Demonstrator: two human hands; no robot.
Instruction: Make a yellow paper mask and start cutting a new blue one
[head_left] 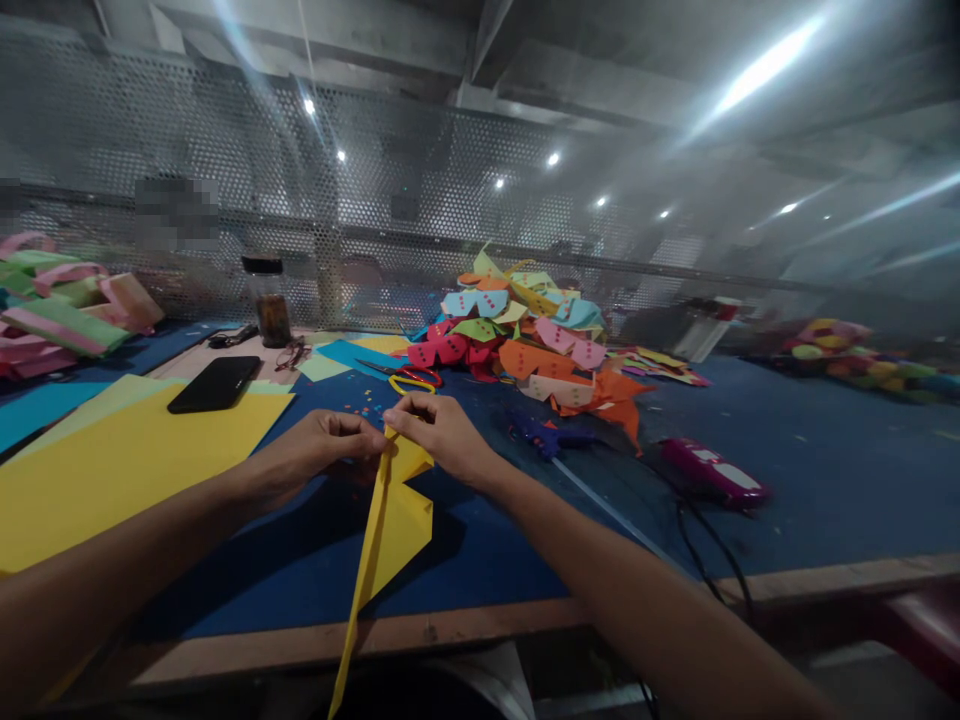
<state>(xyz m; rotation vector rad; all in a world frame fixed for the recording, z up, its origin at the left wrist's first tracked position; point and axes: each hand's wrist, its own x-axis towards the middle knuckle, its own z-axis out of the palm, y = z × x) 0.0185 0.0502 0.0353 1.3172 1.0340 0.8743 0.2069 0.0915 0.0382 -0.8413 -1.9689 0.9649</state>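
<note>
cutout [401, 540], yellow: your l hand [337, 440] & r hand [442, 430] pinch its top, close tog. prob. mid-fold; next move needs steady grip, edges aligned.

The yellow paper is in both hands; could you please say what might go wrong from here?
The yellow paper might tear or crease where the left hand and right hand grip its top. Its lower end hangs past the table edge and could catch. The scissors lie just beyond; a hand might brush them.
</note>
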